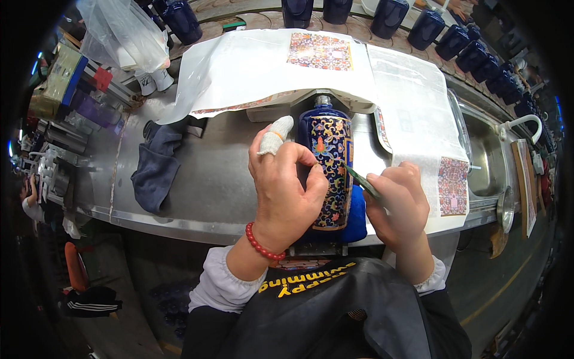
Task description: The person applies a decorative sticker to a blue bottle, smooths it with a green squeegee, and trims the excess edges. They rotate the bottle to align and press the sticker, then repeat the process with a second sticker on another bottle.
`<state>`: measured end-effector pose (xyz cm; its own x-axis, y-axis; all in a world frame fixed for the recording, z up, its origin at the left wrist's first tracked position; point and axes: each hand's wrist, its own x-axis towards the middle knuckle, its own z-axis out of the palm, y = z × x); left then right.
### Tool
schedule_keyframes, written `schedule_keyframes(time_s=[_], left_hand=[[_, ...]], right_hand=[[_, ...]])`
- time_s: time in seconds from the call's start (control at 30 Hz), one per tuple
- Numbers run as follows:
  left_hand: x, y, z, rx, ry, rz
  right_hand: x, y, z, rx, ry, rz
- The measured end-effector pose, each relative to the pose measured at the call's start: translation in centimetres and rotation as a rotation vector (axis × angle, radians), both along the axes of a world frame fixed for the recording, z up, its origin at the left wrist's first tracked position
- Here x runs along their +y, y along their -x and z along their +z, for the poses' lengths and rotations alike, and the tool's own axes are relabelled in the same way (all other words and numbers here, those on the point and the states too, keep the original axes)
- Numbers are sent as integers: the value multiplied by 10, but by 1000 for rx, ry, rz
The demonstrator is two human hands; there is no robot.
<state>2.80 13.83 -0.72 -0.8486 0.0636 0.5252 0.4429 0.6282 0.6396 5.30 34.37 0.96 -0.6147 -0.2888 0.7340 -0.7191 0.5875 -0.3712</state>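
Centrally, one dark blue bottle [336, 143] with a floral pattern in gold and several colours, between your two hands at the front of the metal counter [221, 173], neck pointing away from you; a bright blue cloth [357, 218] beside and partly under its lower end. Your left hand [287, 194]: at the bottle's left side, thumb and forefinger drawn to a narrow pinch over its face; whether anything sits between the tips, you cannot tell from here. On one finger, a white cover [277, 134]; at the wrist, a red bead bracelet [260, 244]. Your right hand [397, 203]: closed around a slim green tool [363, 182], its tip at the bottle's right side. Beyond, two white paper sheets [239, 72] [412, 99] bearing patterned prints. To your left, a dark crumpled cloth [156, 170]; to your right, a metal sink [485, 149]. Along the back, a row of dark blue bottles [389, 18].
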Motion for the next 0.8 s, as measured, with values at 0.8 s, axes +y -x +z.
schedule_keyframes(time_s=[0.8], left_hand=[[-4,-6,-23,-226,-324,-97]], right_hand=[[1,-1,-23,-215,206,33]])
